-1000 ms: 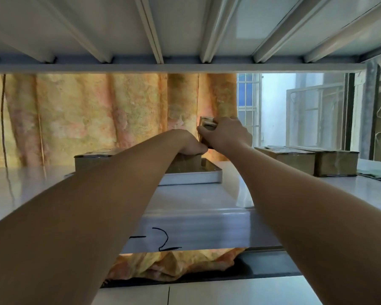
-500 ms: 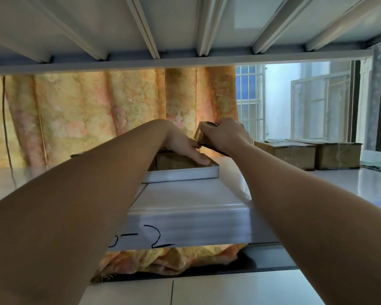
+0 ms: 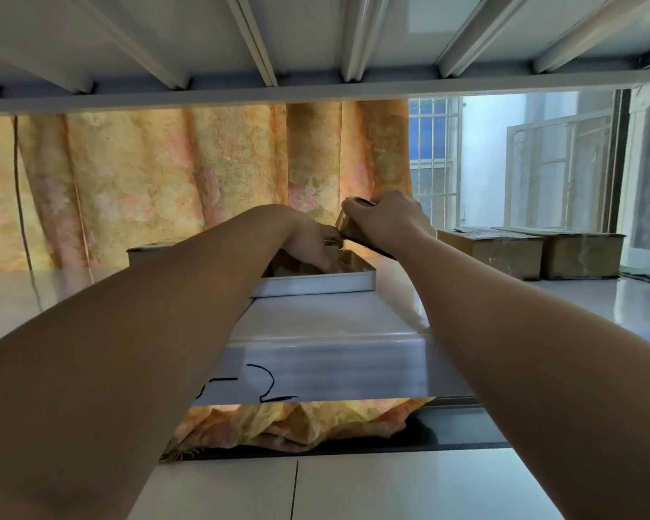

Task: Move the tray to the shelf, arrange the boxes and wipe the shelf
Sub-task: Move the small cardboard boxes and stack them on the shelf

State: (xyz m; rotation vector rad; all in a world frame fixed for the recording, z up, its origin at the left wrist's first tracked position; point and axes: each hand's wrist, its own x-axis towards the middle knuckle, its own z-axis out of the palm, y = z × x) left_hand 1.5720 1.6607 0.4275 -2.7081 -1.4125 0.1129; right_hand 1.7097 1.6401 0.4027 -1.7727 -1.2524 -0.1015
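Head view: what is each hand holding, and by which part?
Right hand grips a tilted box over its upper end, above the tray. Left hand touches a second box inside it; whether it grips cannot be told.

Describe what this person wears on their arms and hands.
The left forearm and right forearm are bare, with no sleeve in view. The left hand and right hand wear no gloves; no watch, bracelet or ring shows.

Tilted box (image 3: 344, 225) gripped in right hand (image 3: 385, 223), left hand (image 3: 310, 245) inside tray (image 3: 316, 285) on shelf (image 3: 316, 324)
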